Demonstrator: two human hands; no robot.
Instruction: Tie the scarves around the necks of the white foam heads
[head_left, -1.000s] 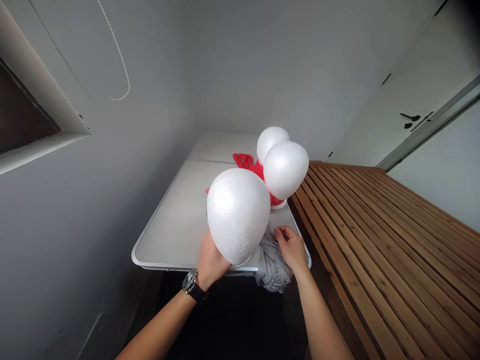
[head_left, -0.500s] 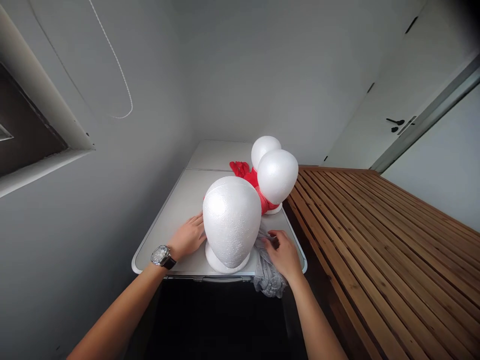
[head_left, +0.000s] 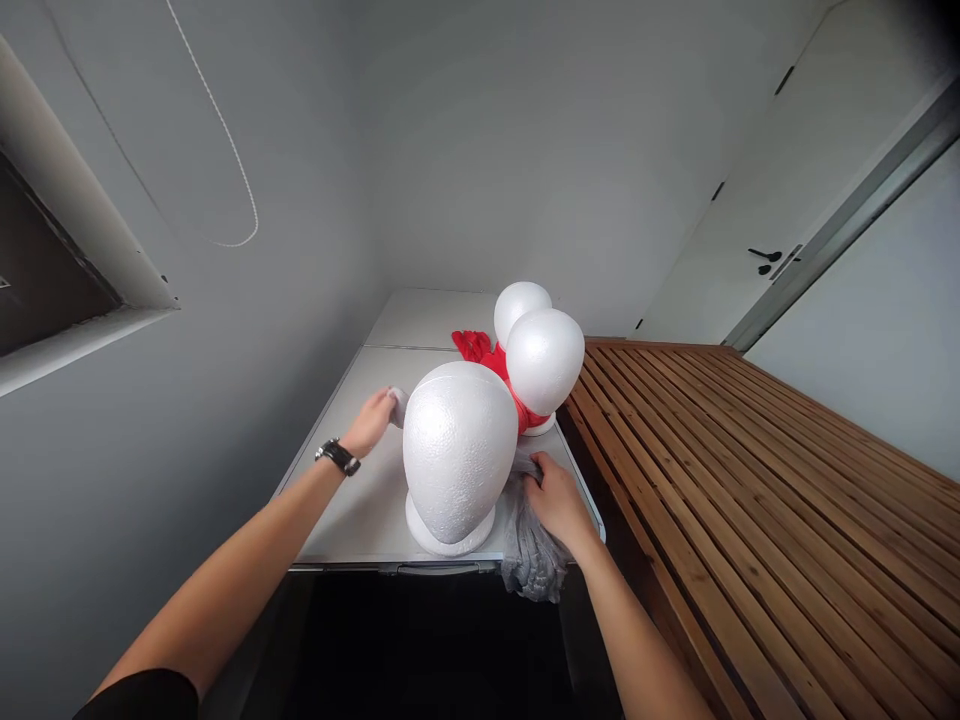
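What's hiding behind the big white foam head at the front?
Behind the front foam head stand two more foam heads, with red cloth around them. Grey cloth runs behind it too, gripped by both hands; the middle stretch is covered.

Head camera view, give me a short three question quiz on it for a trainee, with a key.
1. True or false: the nearest white foam mannequin head stands upright on the grey folding table.
2. What does the right hand grip: A, the red fabric; B, the crumpled grey cloth; C, the wooden slat bench?
3. How many white foam heads are on the table?

Key
1. True.
2. B; the cloth hangs over the table's near edge.
3. Three. The left hand pinches a pale bit of cloth beside the nearest one.
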